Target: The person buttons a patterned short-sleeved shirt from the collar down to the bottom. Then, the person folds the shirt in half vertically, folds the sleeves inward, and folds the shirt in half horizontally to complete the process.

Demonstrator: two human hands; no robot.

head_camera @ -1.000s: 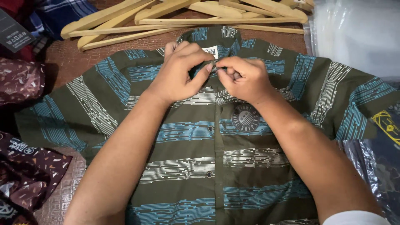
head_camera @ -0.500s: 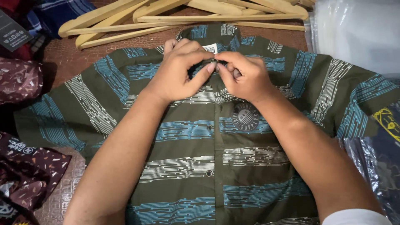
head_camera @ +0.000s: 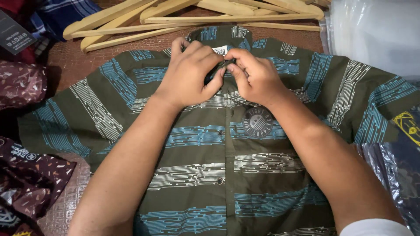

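Both hands, left hand (head_camera: 188, 72) and right hand (head_camera: 256, 76), pinch the collar placket of striped shirt (head_camera: 197, 175), lying flat, collar pointing away toward wooden hangers (head_camera: 175, 17). Round grey chest patch (head_camera: 257, 123); clear plastic bags (head_camera: 376, 30) top right.

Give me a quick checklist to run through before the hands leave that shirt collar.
1. Shirt lies flat, front up: ok.
2. Lower placket buttons closed: ok, two show done up.
3. Top button under the collar fastened: cannot tell, fingers hide it.
4. Left hand and right hand both pinch the placket top: ok.
5. Wooden hangers lie off the shirt: ok, just beyond the collar.
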